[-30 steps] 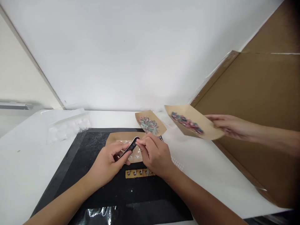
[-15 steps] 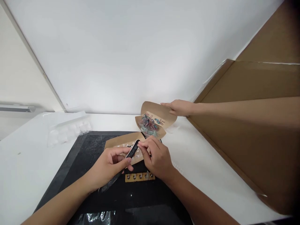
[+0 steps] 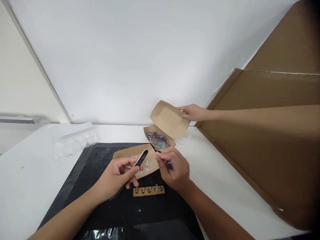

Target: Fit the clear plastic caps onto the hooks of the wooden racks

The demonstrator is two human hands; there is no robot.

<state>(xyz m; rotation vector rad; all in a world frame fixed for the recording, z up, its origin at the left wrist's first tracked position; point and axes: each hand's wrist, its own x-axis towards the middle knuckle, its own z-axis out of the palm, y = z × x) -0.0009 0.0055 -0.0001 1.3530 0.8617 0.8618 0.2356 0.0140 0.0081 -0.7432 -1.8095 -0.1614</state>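
Note:
My left hand (image 3: 119,176) grips a black nail file (image 3: 142,158) with a pale edge, its rounded tip pointing up and right. My right hand (image 3: 173,166) is closed in a pinch just right of the file, apart from it; whatever its fingertips hold is too small to name. Under both hands lies a brown paper tray (image 3: 152,170) with small white pieces in it. Nearer to me, a yellow strip (image 3: 149,191) with several round metal holders rests on the black mat (image 3: 120,220); a clear pointed piece stands near its right end.
Another person's hand (image 3: 193,112) holds a tilted brown paper tray (image 3: 170,119) above a second tray of colourful pieces (image 3: 158,140). Clear plastic packaging (image 3: 75,141) lies at the left on the white table. A large cardboard panel (image 3: 270,133) stands at the right.
My right hand has moved right, away from the file tip. The other person's tray has lifted and tipped; the colourful pieces that were on it now lie in the tray below.

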